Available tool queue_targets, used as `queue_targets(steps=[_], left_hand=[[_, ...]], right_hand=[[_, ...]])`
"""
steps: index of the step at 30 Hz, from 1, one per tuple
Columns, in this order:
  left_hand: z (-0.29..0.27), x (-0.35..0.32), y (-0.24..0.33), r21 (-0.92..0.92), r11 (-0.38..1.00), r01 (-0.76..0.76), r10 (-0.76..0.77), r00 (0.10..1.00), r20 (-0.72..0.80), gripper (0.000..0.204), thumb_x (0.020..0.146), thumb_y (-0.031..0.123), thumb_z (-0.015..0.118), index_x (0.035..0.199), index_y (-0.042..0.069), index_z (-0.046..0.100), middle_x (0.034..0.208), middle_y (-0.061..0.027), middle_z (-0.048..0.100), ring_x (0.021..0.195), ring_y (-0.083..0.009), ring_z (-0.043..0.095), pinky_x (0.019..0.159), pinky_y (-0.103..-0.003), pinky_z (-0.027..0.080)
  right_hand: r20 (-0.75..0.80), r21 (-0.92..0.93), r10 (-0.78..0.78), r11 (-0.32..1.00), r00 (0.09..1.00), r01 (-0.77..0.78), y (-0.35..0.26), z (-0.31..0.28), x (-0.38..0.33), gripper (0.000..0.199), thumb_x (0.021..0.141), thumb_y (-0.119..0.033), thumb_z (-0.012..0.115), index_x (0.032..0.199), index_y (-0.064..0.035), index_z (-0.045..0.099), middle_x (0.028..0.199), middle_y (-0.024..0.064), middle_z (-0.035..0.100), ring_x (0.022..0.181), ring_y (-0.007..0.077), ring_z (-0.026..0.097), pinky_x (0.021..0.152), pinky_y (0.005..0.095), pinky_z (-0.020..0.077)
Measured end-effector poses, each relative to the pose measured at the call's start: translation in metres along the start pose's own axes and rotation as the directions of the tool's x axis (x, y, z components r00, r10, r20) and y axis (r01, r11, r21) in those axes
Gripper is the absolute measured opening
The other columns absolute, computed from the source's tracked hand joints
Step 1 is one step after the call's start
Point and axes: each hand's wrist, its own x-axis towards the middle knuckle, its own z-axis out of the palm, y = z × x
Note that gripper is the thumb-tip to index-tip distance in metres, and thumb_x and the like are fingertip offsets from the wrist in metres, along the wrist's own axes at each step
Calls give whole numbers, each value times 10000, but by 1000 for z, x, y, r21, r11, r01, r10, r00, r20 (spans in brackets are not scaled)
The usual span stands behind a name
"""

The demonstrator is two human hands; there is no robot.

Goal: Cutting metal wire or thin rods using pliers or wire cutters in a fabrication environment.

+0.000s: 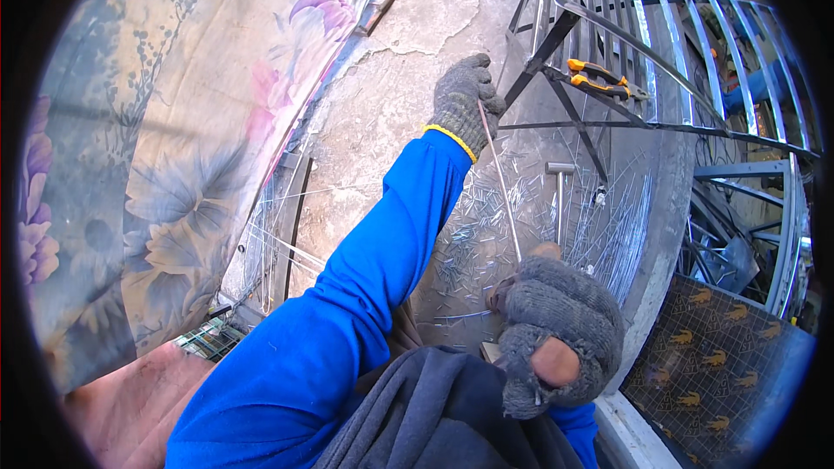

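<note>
My left hand point(469, 97), in a grey knit glove with a yellow cuff, reaches forward with its fingers curled around the far end of a thin metal rod point(499, 175). The rod slants down toward me to my right hand point(563, 330), whose worn grey glove leaves bare fingertips showing. That hand is closed over the rod's near end; what else it may grip is hidden. Between and beyond the hands, many short cut metal pieces point(469, 230) lie scattered on the concrete floor. A hammer point(559, 195) with a metal handle is just beyond my right hand.
Orange-and-black pliers point(599, 80) rest on a slatted metal frame point(599, 0) at the far right. Long thin rods point(627, 239) lie beneath it. A patterned dark board point(712, 365) is at the lower right. Flowered cloth point(191, 122) hangs along the left.
</note>
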Motion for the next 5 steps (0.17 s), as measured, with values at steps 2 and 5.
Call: queue_targets(steps=[2,5], left_hand=[[-2,1,-3,21,1000,-12,12,1000,-10,56,990,113,470,1010,84,513,543,89,331,370,-36,306,347,-204,255],[-3,1,-7,30,999,-13,13,1000,-1,91,983,110,483,1051,63,520,563,76,354,382,-36,321,349,-205,257]], right_hand=[[-59,127,-64,989,996,71,-1,-1,0,192,720,-207,700,896,-148,752,1012,59,691,1022,245,641,967,392,458],[-128,242,-116,959,985,145,-1,-5,2,195,723,-202,699,903,-152,756,1038,74,698,1048,243,641,981,402,453]])
